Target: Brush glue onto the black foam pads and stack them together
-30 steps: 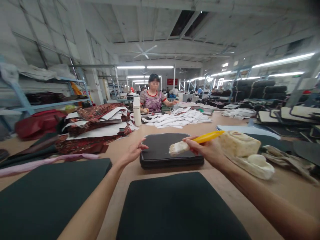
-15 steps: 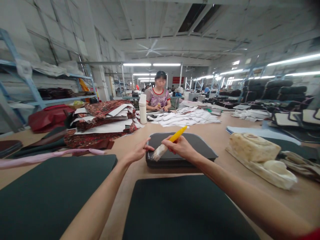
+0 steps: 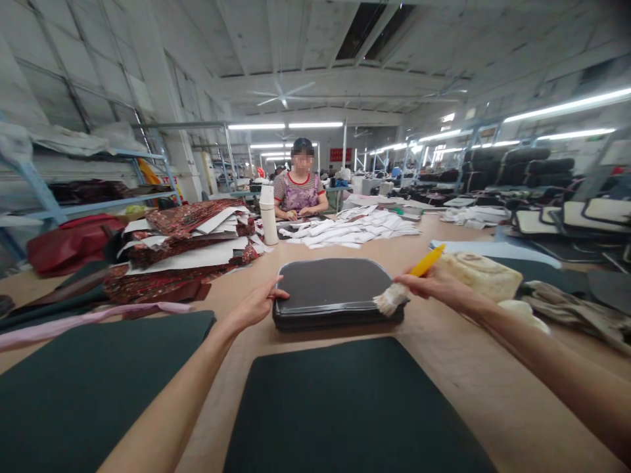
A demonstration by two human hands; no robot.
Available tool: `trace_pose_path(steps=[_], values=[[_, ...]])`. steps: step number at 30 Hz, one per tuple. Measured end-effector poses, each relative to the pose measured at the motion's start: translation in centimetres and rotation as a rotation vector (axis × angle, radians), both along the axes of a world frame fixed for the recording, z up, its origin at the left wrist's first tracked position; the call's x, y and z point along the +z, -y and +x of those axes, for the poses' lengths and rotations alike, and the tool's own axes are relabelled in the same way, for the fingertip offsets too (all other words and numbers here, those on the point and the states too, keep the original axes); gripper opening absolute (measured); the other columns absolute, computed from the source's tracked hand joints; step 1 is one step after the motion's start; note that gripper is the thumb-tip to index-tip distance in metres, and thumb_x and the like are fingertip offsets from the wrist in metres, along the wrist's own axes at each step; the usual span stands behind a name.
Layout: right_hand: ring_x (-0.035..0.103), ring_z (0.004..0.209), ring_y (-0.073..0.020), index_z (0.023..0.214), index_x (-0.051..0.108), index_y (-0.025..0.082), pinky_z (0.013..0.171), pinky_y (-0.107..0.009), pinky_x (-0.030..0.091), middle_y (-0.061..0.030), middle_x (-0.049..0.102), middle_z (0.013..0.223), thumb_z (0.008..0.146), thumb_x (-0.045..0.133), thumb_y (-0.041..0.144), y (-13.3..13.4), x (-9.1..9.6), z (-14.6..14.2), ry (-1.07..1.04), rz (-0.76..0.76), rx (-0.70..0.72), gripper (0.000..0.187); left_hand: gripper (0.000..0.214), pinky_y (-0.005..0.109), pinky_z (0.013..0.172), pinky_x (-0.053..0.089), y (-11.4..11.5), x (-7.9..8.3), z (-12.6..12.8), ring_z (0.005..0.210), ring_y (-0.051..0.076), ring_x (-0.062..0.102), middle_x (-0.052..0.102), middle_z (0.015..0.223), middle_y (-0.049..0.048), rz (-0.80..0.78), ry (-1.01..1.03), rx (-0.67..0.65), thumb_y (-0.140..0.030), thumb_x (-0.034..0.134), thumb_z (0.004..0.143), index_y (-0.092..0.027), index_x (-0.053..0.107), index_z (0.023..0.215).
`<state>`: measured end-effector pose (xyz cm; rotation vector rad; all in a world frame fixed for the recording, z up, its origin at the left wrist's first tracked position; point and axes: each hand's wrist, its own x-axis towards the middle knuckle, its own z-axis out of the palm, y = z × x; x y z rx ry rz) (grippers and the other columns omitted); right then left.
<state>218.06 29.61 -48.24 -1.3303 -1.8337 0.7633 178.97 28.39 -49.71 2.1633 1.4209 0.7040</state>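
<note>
You stood at a long tan worktable (image 3: 444, 368) in a strip-lit workshop hall. Your right hand (image 3: 436, 284) was closed around a yellow-handled brush (image 3: 405, 282), its bristles touching the near right corner of the stack of dark panels (image 3: 331, 290). Your left hand (image 3: 254, 306) pressed the stack's left edge, thumb on top. Judging from that, wet bristles could have smeared over the edge onto the table, or the stack could have slid. Beyond the stack lay white cut pieces (image 3: 352, 230), where 1 co-worker (image 3: 299, 190) sat.
</note>
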Motion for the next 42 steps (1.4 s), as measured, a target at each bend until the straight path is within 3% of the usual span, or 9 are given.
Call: trace_pose_path(steps=[3,5,9,12,17,25,30,36,42], values=[[0.040,0.043,-0.0093,0.051,0.052,0.019,0.041,-0.023,0.030,0.0020,0.046,0.046,0.067,0.064,0.051,0.6,0.1,5.6,0.011,0.007,-0.176,0.038,0.064,0.039,0.098,0.036,0.5,1.1,1.6,0.104,0.020,0.056,0.066,0.106,0.0090,0.023,-0.111,0.025,-0.008,0.037,0.068,-0.014,0.039,0.131],[0.039,0.042,-0.0091,0.051,0.053,0.019,0.039,-0.023,0.030,0.0015,0.046,0.046,0.064,0.067,0.051,1.2,0.2,7.5,-0.065,0.027,-0.286,0.038,0.057,0.040,0.098,0.036,0.7,1.7,3.9,0.105,0.023,0.055,0.064,0.108,0.0097,0.057,-0.175,0.014,-0.014,0.043,0.071,-0.014,0.043,0.128],[0.041,0.046,-0.0090,0.068,0.063,0.018,0.038,-0.020,0.031,0.0017,0.049,0.053,0.064,0.069,0.049,2.5,0.1,7.3,-0.346,0.125,-0.334,0.032,0.054,0.037,0.095,0.037,0.3,1.8,9.2,0.106,0.025,0.052,0.059,0.113,0.0107,0.119,-0.247,-0.087,-0.031,0.057,0.075,-0.015,0.047,0.126],[0.044,0.049,-0.0094,0.081,0.067,0.016,0.038,-0.019,0.033,0.0002,0.052,0.058,0.067,0.069,0.048,3.3,-0.6,6.3,-0.448,0.101,-0.312,0.035,0.054,0.034,0.090,0.041,-0.5,1.3,10.9,0.101,0.024,0.053,0.059,0.107,0.0108,0.133,-0.291,-0.148,-0.031,0.062,0.074,-0.013,0.050,0.123],[0.045,0.050,-0.0082,0.089,0.069,0.018,0.038,-0.017,0.036,-0.0001,0.053,0.059,0.068,0.071,0.043,3.5,-1.6,6.1,-0.632,-0.010,-0.221,0.034,0.047,0.029,0.089,0.041,-1.2,1.0,9.9,0.102,0.021,0.053,0.059,0.108,0.0084,0.175,-0.358,-0.222,-0.032,0.057,0.081,-0.016,0.048,0.124],[0.049,0.045,-0.0073,0.117,0.053,0.024,0.041,-0.015,0.041,-0.0026,0.066,0.068,0.078,0.062,0.045,4.5,-0.7,6.2,-0.712,-0.059,-0.055,0.045,0.027,0.033,0.083,0.042,0.1,2.1,10.2,0.096,0.023,0.055,0.060,0.103,0.0109,0.253,-0.555,-0.334,-0.016,0.037,0.087,-0.015,0.054,0.109],[0.057,0.050,-0.0084,0.098,0.056,0.023,0.052,-0.016,0.047,-0.0032,0.069,0.073,0.075,0.066,0.045,4.5,-0.9,6.4,-0.652,-0.010,-0.133,0.033,0.024,0.031,0.081,0.043,-0.1,2.3,9.9,0.093,0.022,0.057,0.061,0.100,0.0090,0.276,-0.582,-0.355,-0.021,0.043,0.086,-0.017,0.054,0.106],[0.060,0.052,-0.0096,0.093,0.056,0.023,0.053,-0.017,0.049,-0.0029,0.069,0.075,0.074,0.066,0.045,4.5,-1.2,6.5,-0.654,0.005,-0.155,0.031,0.022,0.031,0.076,0.044,0.2,2.7,10.1,0.088,0.022,0.059,0.062,0.093,0.0083,0.287,-0.638,-0.364,-0.015,0.043,0.081,-0.017,0.054,0.100],[0.059,0.053,-0.0119,0.091,0.057,0.023,0.055,-0.024,0.051,-0.0036,0.067,0.076,0.075,0.065,0.046,4.7,-1.2,6.4,-0.615,0.024,-0.200,0.029,0.044,0.031,0.071,0.044,1.1,2.0,11.1,0.088,0.023,0.057,0.059,0.097,0.0103,0.326,-0.669,-0.340,-0.002,0.043,0.068,-0.016,0.048,0.109]])
